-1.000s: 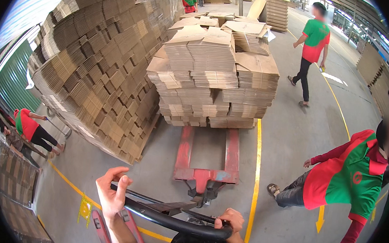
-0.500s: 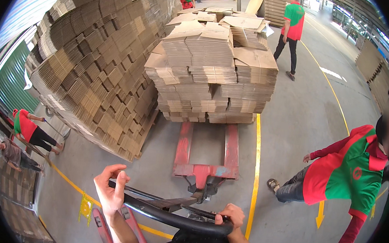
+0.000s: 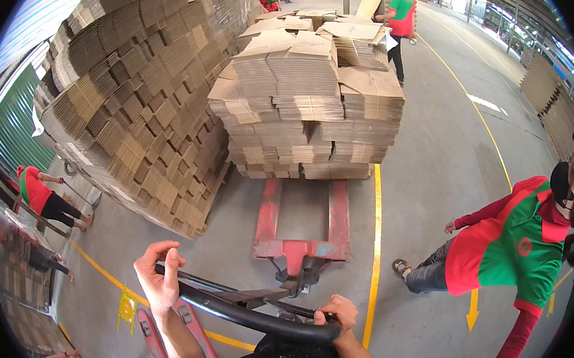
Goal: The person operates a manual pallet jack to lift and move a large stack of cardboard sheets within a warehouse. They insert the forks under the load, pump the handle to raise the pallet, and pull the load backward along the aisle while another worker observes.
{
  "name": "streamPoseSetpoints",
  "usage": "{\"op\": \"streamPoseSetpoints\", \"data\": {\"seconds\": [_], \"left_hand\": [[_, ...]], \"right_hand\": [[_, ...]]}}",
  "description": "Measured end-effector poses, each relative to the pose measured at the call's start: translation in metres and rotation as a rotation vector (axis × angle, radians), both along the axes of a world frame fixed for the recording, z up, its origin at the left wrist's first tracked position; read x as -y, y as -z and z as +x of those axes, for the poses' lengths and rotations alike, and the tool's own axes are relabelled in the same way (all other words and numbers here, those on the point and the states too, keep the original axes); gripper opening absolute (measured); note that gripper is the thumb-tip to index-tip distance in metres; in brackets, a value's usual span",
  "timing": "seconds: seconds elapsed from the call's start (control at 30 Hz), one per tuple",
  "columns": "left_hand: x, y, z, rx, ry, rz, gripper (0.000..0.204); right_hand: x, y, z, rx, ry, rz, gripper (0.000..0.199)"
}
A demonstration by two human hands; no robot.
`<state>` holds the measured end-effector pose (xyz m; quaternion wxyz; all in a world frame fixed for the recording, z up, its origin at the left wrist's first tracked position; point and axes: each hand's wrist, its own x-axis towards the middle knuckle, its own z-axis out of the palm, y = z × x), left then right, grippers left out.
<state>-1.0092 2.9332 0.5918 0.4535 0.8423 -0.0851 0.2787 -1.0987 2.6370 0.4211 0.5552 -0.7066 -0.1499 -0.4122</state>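
A red pallet jack (image 3: 301, 248) stands in front of me, its forks running toward the stack of flat cardboard bundles (image 3: 305, 107). Its black loop handle (image 3: 244, 314) crosses low before my body. My right hand (image 3: 339, 312) is closed around the handle's right end. At the left end, my left hand (image 3: 159, 273) rests with its fingers loosely curled and its thumb raised. Part of the handle there is hidden behind that hand. The far ends of the forks are hidden beneath the load.
A tall cardboard stack (image 3: 139, 109) rises on the left. Close on the right is a person (image 3: 496, 240) in a red and green shirt; another person (image 3: 400, 20) stands beyond the load. Pinkish-red forks (image 3: 187, 318) lie near my left forearm. A yellow line (image 3: 376, 252) runs along the floor.
The view has shifted slightly. The person beyond the load has moved left, to its far right corner, with an arm toward the cardboard. My hands keep their places on the handle.
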Motion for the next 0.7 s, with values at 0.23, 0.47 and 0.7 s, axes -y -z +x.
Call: {"op": "streamPoseSetpoints", "data": {"seconds": [0.23,0.47,0.7], "left_hand": [[-0.013,0.019,-0.005,0.121,-0.11,-0.111,0.021],[-0.065,0.052,-0.001,0.369,-0.363,-0.411,0.024],[-0.08,0.11,0.015,0.115,-0.236,-0.73,0.051]], "right_hand": [[0.001,-0.001,0.002,0.013,-0.023,-0.004,0.012],[0.007,0.0,0.003,0.05,-0.002,-0.058,0.013],[0.007,0.003,0.007,0.06,-0.023,-0.039,0.012]]}}
